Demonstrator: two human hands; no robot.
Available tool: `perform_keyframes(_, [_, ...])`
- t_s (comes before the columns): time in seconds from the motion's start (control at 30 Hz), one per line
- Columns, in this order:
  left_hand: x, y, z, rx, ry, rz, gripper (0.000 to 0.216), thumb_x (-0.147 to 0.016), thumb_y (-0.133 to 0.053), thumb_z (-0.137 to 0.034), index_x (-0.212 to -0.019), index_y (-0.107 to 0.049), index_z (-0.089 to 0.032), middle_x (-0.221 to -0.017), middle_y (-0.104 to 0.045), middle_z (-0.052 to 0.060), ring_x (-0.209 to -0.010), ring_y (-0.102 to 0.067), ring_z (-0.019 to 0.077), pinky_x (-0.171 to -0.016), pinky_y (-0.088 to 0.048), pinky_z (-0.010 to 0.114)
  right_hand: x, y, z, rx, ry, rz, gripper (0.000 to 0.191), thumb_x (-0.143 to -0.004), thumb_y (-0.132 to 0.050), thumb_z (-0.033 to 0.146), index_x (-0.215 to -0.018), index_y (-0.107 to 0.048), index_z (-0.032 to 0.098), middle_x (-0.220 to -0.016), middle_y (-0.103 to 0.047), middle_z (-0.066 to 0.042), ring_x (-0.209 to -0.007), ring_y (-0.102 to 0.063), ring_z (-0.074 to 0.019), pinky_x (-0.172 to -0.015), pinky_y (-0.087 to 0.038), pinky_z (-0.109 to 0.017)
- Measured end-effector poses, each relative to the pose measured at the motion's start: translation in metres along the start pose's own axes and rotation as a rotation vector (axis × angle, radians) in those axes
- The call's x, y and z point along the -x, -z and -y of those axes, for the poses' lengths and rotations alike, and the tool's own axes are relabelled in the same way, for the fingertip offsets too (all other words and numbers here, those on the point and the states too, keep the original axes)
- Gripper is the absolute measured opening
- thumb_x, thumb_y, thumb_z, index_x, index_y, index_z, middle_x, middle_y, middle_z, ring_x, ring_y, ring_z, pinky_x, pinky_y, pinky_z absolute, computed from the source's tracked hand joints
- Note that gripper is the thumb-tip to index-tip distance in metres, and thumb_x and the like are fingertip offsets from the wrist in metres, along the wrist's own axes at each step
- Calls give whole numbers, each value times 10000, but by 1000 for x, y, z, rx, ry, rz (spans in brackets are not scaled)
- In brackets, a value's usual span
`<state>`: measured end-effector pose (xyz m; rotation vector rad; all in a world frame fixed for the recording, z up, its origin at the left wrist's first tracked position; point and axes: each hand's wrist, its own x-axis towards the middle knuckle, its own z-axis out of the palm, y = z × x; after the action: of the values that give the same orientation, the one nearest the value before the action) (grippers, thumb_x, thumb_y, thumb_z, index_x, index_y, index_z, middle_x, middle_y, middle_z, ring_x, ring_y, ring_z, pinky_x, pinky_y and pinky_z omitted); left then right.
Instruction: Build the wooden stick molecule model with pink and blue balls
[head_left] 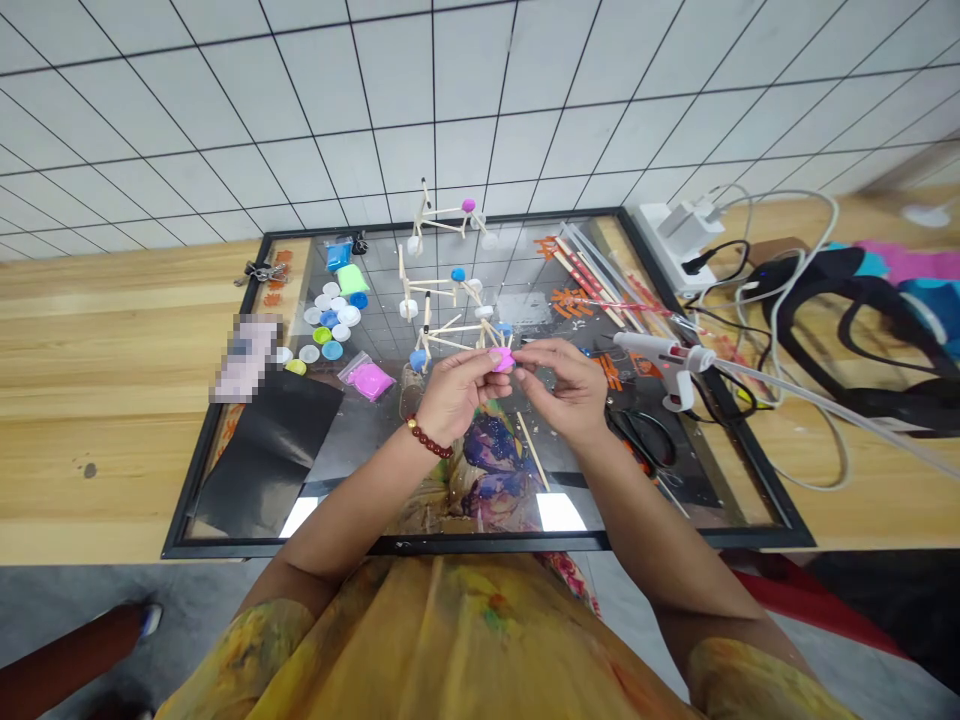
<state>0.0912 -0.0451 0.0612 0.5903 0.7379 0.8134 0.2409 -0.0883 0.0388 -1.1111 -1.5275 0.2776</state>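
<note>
Pink lump point(502, 359): by the right end of the nearest model point(450, 330) | left grip point(460, 392): pinching lump | right grip point(566, 385): at lump's edge, hold unclear | risk: overpressing may squash lump; knuckle bump may topple model

Two bare hands, a left hand point(459, 395) and a right hand point(566, 388), meet at one lump of pink clay point(502, 360). Three stick models line the glass: a far model point(446, 211), a middle model point(435, 291) and a near model point(427, 325). At left are three packets, one blue packet point(338, 256), one green packet point(349, 281) and one pink packet point(368, 379), at least a dozen round caps point(349, 316) and one black sheet point(277, 450); at right, one glue gun point(664, 358) and one power strip point(664, 248).
</note>
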Motion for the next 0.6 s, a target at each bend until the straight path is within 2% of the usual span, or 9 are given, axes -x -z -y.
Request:
perform_keyframes(0.27, [-2, 3, 3, -43, 56, -35, 275, -595, -806, -279, -798, -723, -114, -579, -636, 2, -527, -582, 81, -563, -483, 222, -1, 1, -5, -6, 5, 75, 111, -843, -681, 250, -930, -749, 251, -861, -726, -37, -779, -674, -165, -730, -556, -326])
perform_keyframes(0.4, [-3, 4, 8, -39, 77, -34, 268, -607, -802, -281, -810, -722, -125, -627, -648, 7, -557, -585, 83, -585, -497, 231, -4, 6, -6, 35, 67, 132, 115, -861, -650, 226, -931, -735, 257, -851, -700, -32, -781, -661, -160, -729, -545, -318])
perform_keyframes(0.6, [-1, 1, 12, -37, 46, -53, 276, -613, -813, -293, -829, -731, -141, -650, -644, -2, -555, -577, 78, -584, -491, 237, -4, 4, -7, 122, 74, 73, 68, -856, -647, 256, -896, -702, 248, -889, -660, -42, -845, -646, -185, -775, -545, -352])
